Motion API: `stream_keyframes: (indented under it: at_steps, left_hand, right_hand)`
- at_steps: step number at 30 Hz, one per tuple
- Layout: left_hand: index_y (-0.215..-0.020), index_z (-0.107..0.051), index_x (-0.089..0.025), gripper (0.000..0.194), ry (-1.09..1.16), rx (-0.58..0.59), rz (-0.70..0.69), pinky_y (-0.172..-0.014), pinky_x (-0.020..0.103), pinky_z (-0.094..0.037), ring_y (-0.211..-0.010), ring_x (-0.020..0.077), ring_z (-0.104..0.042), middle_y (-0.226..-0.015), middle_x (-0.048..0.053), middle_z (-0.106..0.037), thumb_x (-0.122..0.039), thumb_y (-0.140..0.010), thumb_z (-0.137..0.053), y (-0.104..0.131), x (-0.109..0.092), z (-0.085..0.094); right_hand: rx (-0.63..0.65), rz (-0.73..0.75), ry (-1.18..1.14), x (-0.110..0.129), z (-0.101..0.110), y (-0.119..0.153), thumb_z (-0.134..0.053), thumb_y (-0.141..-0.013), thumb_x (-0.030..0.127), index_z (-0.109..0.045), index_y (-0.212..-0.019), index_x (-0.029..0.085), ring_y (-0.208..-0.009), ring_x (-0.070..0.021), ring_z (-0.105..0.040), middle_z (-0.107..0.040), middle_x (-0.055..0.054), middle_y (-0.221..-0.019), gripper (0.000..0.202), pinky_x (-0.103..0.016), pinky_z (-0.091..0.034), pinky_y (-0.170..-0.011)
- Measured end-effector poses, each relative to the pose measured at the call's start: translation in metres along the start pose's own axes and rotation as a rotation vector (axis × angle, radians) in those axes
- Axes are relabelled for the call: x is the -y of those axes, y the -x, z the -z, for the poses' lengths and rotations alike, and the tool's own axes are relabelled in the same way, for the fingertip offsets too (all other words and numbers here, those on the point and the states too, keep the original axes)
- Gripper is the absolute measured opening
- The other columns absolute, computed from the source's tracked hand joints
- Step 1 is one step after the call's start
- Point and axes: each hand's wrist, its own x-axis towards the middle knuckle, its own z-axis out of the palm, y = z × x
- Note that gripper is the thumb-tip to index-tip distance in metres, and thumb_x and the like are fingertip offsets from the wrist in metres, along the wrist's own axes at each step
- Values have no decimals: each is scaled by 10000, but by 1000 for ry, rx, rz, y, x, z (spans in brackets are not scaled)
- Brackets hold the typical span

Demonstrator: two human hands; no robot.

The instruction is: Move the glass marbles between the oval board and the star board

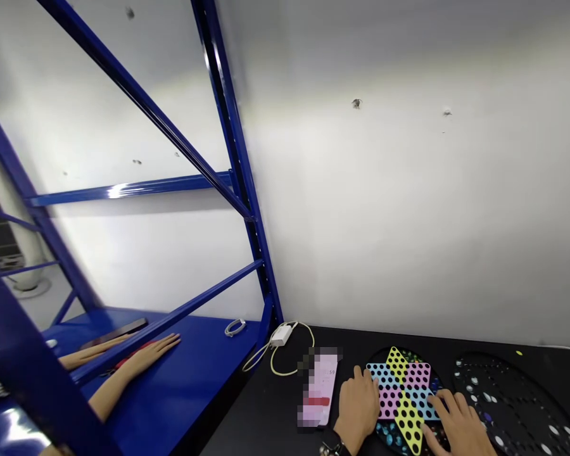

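A star-shaped Chinese checkers board (409,432) in yellow, pink and blue, full of dark holes, lies over a round black tray. Coloured marbles (392,437) show around the star's edges. On its left side, my left hand (360,402) has its fingertips at the board's edge, the thumb hidden; a dark watch (333,443) is on that wrist. My right hand (460,423) takes the right side, with thumb and forefinger spread apart against the edge. How firmly either hand grips is hard to make out.
A second round black tray (506,380) with pale marbles is at the right. Left of my hands lie a lit phone (327,373) and a white charger (282,335) with cable. Beyond blue rack posts (247,190), another person's hands (145,358) rest on a blue shelf (209,361).
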Motion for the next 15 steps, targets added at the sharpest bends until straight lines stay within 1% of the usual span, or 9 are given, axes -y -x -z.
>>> stream_keyframes:
  at_steps: [4,8,10,13,15]
  left_hand:
    - [-1064,-727,-191,317,35,-13,-38,-705,294,-480,-915,253,-705,-1029,115,-718,-135,-1006,-420,0,7,-1]
    - [-938,-750,-189,333,78,-37,-7,-674,284,-438,-872,243,-710,-936,96,-743,-172,-1018,-427,0,9,0]
    - [-913,-753,-190,337,108,-51,17,-656,275,-412,-857,232,-711,-917,86,-752,-162,-1014,-432,1,9,-1]
    - [-877,-749,-194,322,166,-86,67,-634,264,-378,-847,220,-711,-896,71,-763,-186,-1014,-457,1,11,-2]
    - [-846,-739,-194,350,212,-124,130,-617,262,-359,-816,212,-713,-866,66,-766,-231,-1032,-444,0,14,0]
  right_hand:
    - [12,-15,-23,-2,-1,-2,-468,-953,623,-736,-1175,300,-992,-316,-686,-728,-118,-1185,475,-352,-558,-728]
    - [-5,-56,-78,4,4,-2,-484,-939,635,-735,-1155,306,-999,-323,-678,-721,-119,-1181,467,-358,-550,-728]
    - [-26,-80,-147,11,10,-1,-487,-939,634,-733,-1107,304,-959,-298,-682,-719,-110,-1151,445,-341,-543,-711]
    - [-62,-166,-304,18,23,0,-490,-930,645,-713,-1010,293,-909,-265,-683,-716,-89,-1080,423,-322,-541,-711]
    - [-86,-263,-412,19,32,-1,-517,-895,677,-703,-981,292,-950,-276,-677,-713,-89,-1066,437,-330,-547,-747]
